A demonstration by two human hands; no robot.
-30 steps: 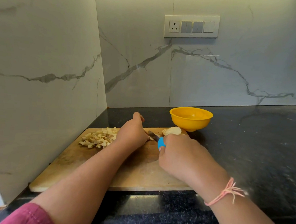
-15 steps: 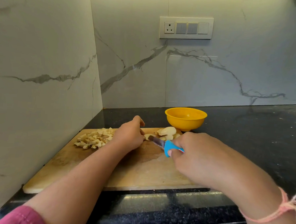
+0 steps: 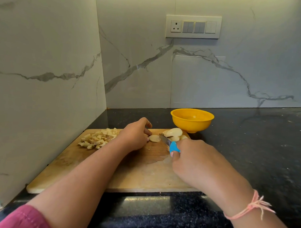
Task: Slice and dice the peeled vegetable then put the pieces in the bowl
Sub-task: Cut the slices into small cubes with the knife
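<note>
The right hand (image 3: 194, 161) is hiding most of the knife (image 3: 168, 143) handle, and the left hand (image 3: 134, 137) is covering its own fingertips, so how they are meeting the single slice (image 3: 154, 138) is hard to tell. The left hand is curling down onto that slice at the far middle of the cutting board (image 3: 143, 171), while the right is wrapping around the knife, its blade lying just right of the slice. The stacked slices (image 3: 174, 132) are leaning at the board's far right corner beside the yellow bowl (image 3: 192, 120), and the diced pieces (image 3: 98, 139) are lying heaped far left.
</note>
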